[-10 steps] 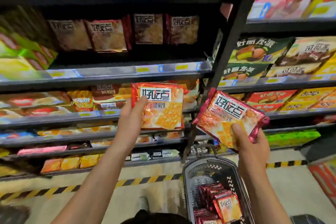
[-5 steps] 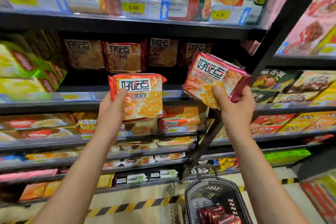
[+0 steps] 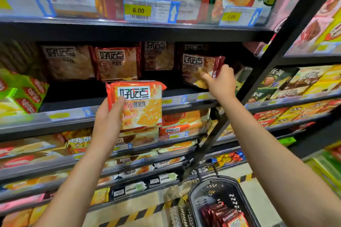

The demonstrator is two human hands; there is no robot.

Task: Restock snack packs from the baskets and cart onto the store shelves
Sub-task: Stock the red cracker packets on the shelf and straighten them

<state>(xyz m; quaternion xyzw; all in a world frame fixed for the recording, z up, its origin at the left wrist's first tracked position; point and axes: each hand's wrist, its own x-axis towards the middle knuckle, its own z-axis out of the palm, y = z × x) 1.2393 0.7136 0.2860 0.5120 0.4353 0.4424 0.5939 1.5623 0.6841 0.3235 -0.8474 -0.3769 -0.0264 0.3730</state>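
Shelf (image 3: 129, 108) | orange pack (image 3: 140, 105) upright, left hand (image 3: 107, 121) | red pack (image 3: 199, 68) tilted, right hand (image 3: 221, 83)

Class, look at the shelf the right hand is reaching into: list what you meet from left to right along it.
Green box → tan cracker pack → red-edged cracker pack → dark pack → maroon pack held by the right hand.

Shop: price-tagged snack shelves (image 3: 129, 31)

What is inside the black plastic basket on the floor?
The black plastic shopping basket holds several dark red snack packs stacked at its near end. The frame edge hides its bottom part.
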